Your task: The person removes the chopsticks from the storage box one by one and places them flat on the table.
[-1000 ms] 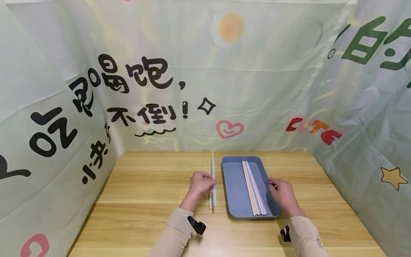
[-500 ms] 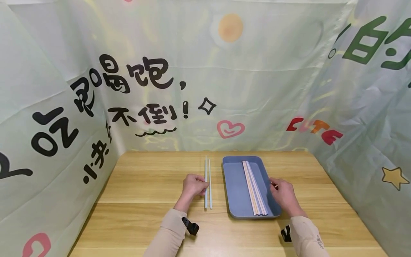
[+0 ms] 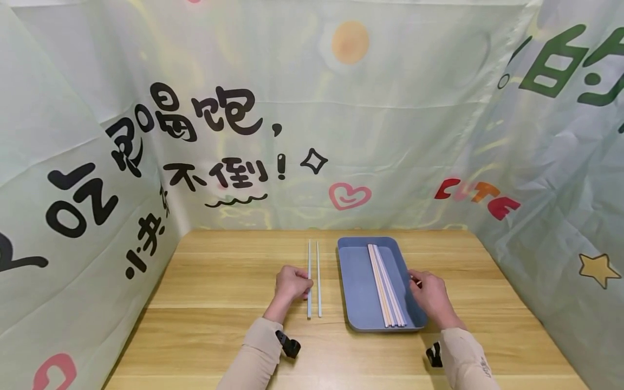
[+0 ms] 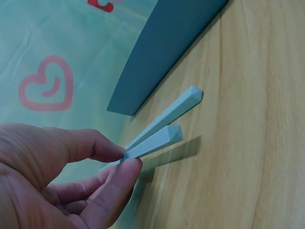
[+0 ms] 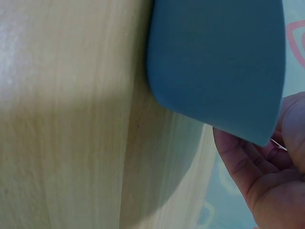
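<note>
1. Pale blue and slender, one chopstick (image 4: 159,141) is pinched between the thumb and forefinger of the left hand (image 3: 292,283); it points from near to far, and its near end casts a shadow.
2. A second pale blue chopstick (image 3: 319,279) lies just to the right of it, nearly parallel and apart, on the wooden table (image 3: 219,281).
3. Farther right stands a grey-blue tray (image 3: 353,287), its long sides running near to far.
4. The right hand (image 3: 429,292) grips the tray at its right rim, fingers against the outer wall.
5. Inside the tray, right of its middle, pink and lilac chopsticks (image 3: 385,284) lie in a bundle, slanting towards the near right corner; their exact number is hard to tell.
6. Pale green cloth (image 3: 414,135) with printed characters hangs left, right and at the far side.
</note>
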Motion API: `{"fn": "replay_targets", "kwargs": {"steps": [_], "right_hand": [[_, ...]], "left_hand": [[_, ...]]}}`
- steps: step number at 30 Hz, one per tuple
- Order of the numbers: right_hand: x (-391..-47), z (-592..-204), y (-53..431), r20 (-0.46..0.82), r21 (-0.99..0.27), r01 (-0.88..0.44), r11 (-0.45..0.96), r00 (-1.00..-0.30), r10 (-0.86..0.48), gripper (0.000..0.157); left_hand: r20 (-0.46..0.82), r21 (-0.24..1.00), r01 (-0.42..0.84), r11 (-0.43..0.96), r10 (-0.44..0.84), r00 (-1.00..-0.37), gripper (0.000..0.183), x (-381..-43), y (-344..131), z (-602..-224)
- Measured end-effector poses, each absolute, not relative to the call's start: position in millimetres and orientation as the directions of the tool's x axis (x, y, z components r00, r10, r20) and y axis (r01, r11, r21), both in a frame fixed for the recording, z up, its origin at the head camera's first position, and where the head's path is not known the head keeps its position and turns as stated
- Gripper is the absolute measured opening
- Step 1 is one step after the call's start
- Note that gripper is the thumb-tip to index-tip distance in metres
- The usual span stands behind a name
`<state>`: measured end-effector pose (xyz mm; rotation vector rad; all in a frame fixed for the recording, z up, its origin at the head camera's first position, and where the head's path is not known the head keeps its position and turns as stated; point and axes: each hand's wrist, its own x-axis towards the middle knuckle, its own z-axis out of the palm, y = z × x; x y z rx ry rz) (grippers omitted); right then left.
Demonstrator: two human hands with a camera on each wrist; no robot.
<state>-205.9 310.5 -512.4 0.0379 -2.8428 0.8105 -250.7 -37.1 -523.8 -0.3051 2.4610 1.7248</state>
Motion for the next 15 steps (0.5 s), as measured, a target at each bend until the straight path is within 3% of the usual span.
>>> {"fn": "replay_targets", "kwargs": {"steps": [15], "right_hand": [[-206.7,-514.4,311.9,0.195,-0.533,-0.088,0.841,-0.981,0.021,0.034]], "left_hand": [[-0.141,0.892,-0.169,0.418,-0.097,-0.985,0.008,-248.9,-35.9,-527.8]]}}
